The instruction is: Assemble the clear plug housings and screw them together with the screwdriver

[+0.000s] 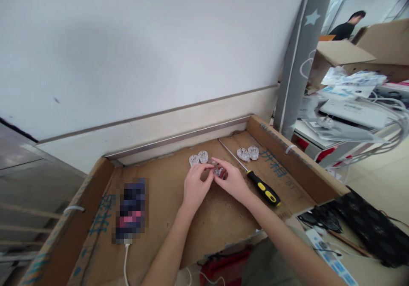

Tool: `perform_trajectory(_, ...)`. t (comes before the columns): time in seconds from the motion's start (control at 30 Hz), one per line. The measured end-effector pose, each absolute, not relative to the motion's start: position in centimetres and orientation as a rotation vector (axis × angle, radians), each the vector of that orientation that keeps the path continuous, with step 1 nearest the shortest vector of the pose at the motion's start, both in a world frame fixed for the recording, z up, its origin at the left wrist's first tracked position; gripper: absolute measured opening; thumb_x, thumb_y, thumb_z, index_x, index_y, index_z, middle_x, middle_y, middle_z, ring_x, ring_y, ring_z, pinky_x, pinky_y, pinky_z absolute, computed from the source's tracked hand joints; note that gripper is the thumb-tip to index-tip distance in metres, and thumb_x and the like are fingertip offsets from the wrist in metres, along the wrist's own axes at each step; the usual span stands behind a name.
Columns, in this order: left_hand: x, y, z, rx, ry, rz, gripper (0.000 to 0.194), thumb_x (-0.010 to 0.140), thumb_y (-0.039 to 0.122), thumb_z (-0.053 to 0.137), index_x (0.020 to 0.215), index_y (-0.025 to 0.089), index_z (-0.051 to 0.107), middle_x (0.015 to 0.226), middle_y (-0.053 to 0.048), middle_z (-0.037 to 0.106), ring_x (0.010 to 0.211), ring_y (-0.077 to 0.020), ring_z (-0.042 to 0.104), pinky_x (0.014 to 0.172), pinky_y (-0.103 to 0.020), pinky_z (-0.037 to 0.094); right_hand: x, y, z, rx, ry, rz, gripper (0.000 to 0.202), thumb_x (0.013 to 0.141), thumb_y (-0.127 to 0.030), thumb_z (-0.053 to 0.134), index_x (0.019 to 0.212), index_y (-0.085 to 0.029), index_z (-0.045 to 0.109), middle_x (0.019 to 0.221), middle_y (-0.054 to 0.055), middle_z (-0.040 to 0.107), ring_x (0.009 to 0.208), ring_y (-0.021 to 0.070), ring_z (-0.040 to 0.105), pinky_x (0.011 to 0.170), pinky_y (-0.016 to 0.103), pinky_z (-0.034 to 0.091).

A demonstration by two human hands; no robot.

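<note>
Both hands meet over the cardboard surface around a small clear plastic plug (218, 171) with reddish-brown parts. My right hand (234, 181) grips it between thumb and fingers. At its left side, my left hand (195, 183) pinches with thumb and index finger at the plug's edge; what exactly lies between the fingertips is partly hidden. Two clear plugs with metal pins (198, 157) lie just beyond my left hand. Another pair of clear plugs (248, 153) sits further right. Between that pair and my right hand lies a long screwdriver (263, 188) with a black and yellow handle.
Raised cardboard walls (297, 166) border the work surface. A blurred-out device with a white cable (126, 256) lies at left. Black fan-like panels (358, 224) and a white-blue power strip (332, 258) are at lower right. A person (345, 29) is in the background near cardboard boxes.
</note>
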State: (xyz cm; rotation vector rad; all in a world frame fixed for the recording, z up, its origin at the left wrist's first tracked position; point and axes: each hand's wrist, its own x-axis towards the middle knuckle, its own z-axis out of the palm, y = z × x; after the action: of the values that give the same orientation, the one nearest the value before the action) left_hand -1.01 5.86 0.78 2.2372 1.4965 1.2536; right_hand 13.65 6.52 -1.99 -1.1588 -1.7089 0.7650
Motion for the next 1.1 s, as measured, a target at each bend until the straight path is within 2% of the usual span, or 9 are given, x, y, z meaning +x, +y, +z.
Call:
perform_trajectory(0.1, -1.0, 5.9, 0.8, 2.257, 1.491, 1.316, 0.012, 0.082, 0.022, 0.058, 0.091, 0.024, 0.066, 0.094, -0.002, 0.068, 0.093, -0.018, 0.059, 0.084, -0.034, 0.048, 13.7, 6.5, -1.9, -1.168, -1.717, 0.752, 0.044, 0.086, -0.032, 0.057, 0.126, -0.017, 0.049, 0.106, 0.007, 0.059, 0.089, 0.0125, 0.058, 0.083, 0.033, 0.051)
perform_trajectory(0.3, -1.0, 5.9, 0.6, 2.275, 1.618, 1.305, 0.005, 0.081, 0.026, 0.062, 0.081, 0.023, 0.066, 0.094, -0.002, 0.068, 0.09, -0.0189, 0.058, 0.082, -0.036, 0.048, 13.6, 6.4, -1.8, -1.157, -1.734, 0.737, 0.043, 0.087, -0.034, 0.055, 0.126, -0.017, 0.049, 0.112, 0.008, 0.058, 0.095, 0.014, 0.058, 0.087, 0.036, 0.05)
perform_trajectory(0.47, -1.1, 5.9, 0.5, 2.26, 1.608, 1.275, 0.005, 0.08, 0.022, 0.062, 0.083, 0.023, 0.066, 0.096, -0.002, 0.068, 0.091, -0.0193, 0.058, 0.082, -0.037, 0.048, 13.6, 6.4, -1.8, -1.142, -1.748, 0.729, 0.044, 0.086, -0.034, 0.056, 0.126, -0.017, 0.05, 0.116, 0.009, 0.056, 0.102, 0.016, 0.056, 0.092, 0.039, 0.048)
perform_trajectory(0.8, -1.2, 6.0, 0.7, 2.213, 1.518, 1.306, 0.007, 0.08, 0.023, 0.061, 0.083, 0.023, 0.067, 0.094, -0.003, 0.067, 0.094, -0.0196, 0.058, 0.087, -0.04, 0.046, 13.5, 6.3, -1.6, -1.135, -1.749, 0.746, 0.042, 0.087, -0.035, 0.055, 0.124, -0.016, 0.051, 0.113, 0.009, 0.057, 0.098, 0.0145, 0.057, 0.091, 0.038, 0.049)
perform_trajectory(0.93, -0.9, 6.3, 0.3, 2.079, 1.479, 1.295, 0.009, 0.079, 0.022, 0.06, 0.084, 0.025, 0.068, 0.098, -0.003, 0.067, 0.097, -0.0199, 0.058, 0.086, -0.039, 0.047, 13.5, 6.5, -1.7, -1.144, -1.74, 0.774, 0.043, 0.087, -0.036, 0.055, 0.125, -0.016, 0.05, 0.109, 0.008, 0.058, 0.092, 0.013, 0.058, 0.084, 0.034, 0.051)
perform_trajectory(1.03, -1.0, 6.3, 0.9, 1.971, 1.497, 1.337, 0.013, 0.082, 0.027, 0.058, 0.091, 0.024, 0.066, 0.099, -0.004, 0.067, 0.096, -0.0199, 0.059, 0.08, -0.036, 0.049, 13.6, 6.6, -1.8, -1.171, -1.722, 0.772, 0.045, 0.087, -0.037, 0.054, 0.126, -0.016, 0.048, 0.103, 0.007, 0.059, 0.082, 0.0104, 0.057, 0.077, 0.03, 0.052)
perform_trajectory(1.1, -2.1, 5.8, 2.0, 1.98, 1.6, 1.374, 0.018, 0.084, 0.031, 0.056, 0.098, 0.024, 0.064, 0.101, -0.005, 0.067, 0.096, -0.0206, 0.059, 0.082, -0.037, 0.048, 13.8, 6.6, -1.8, -1.191, -1.707, 0.759, 0.045, 0.087, -0.038, 0.055, 0.126, -0.016, 0.049, 0.099, 0.006, 0.059, 0.077, 0.0091, 0.056, 0.074, 0.029, 0.052)
